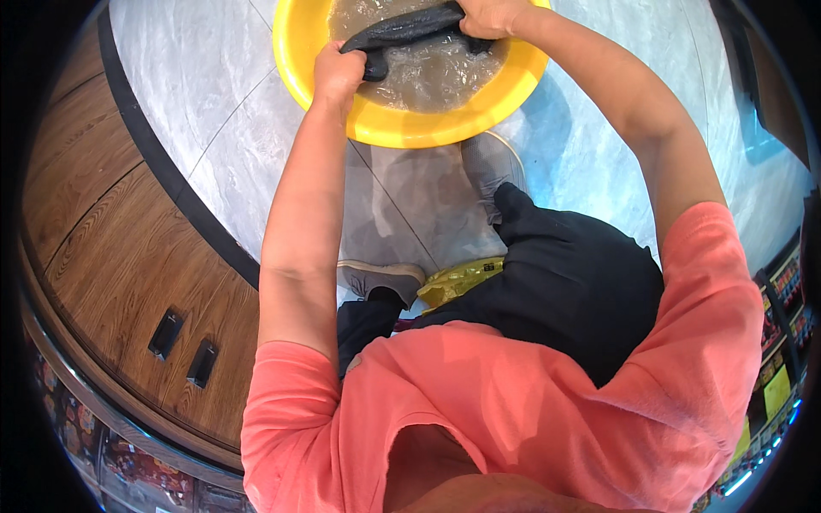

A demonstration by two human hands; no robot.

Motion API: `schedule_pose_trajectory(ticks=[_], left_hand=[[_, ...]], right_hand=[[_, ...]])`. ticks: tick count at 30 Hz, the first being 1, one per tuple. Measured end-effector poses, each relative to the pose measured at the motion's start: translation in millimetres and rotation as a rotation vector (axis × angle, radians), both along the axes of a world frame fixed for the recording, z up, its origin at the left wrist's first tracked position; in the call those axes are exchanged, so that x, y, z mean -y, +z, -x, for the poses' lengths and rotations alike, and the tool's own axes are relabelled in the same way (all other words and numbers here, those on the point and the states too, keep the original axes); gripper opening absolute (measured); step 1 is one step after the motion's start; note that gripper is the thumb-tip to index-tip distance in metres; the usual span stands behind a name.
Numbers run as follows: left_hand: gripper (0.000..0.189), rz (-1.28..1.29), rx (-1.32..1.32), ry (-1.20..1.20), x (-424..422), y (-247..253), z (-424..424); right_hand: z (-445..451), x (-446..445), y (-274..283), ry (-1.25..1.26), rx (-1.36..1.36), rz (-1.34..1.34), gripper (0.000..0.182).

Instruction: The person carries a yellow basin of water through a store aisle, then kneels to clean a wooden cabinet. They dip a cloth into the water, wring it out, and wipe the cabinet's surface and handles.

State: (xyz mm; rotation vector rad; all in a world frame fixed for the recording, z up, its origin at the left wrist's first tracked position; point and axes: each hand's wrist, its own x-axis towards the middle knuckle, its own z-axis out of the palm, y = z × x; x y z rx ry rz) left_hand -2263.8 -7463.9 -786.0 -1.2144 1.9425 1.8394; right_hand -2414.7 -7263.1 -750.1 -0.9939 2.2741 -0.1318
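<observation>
A dark wet cloth is stretched between my two hands above a yellow plastic basin. My left hand grips one end near the basin's left side, and a short piece hangs below that fist. At the upper right, my right hand is closed around the other end. Part of the cloth droops to the murky, rippling water under it. The picture's top edge cuts off the far side of the basin.
Grey tile floor surrounds the basin. My shoes are close to it, with a yellow plastic bag between my legs. Wooden cabinet doors with black handles stand at left. Shelves of packaged goods line the right edge.
</observation>
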Motion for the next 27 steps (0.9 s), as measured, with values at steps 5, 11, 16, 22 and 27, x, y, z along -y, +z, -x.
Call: schedule_pose_trajectory(ticks=[5,11,16,22,27], left_hand=[[0.07,0.634,-0.035,-0.452,-6.9,-17.3,-14.2],[0.056,0.534,0.14,-0.424,-20.1,-10.8,-12.2],[0.042,-0.437,-0.037,0.287,-29.9,-5.9,-14.6],[0.051,-0.936,-0.411,0.476,-16.6,-16.7,-14.4],[0.056,-1.257,-0.664,0.503,-24.6,4.5,-10.1]], right_hand=[[-35.1,-5.7,29.5,0.277,-0.258,-0.166,0.084],[-15.0,-0.8,-37.2,-0.072,-0.139,0.092,0.043],[-23.4,22.9,9.0,-0.747,0.361,0.706,0.035],[-86.2,62.9,62.7,-0.332,0.529,0.914,0.035],[-141.9,47.6,56.4,0.139,0.095,1.066,0.026]])
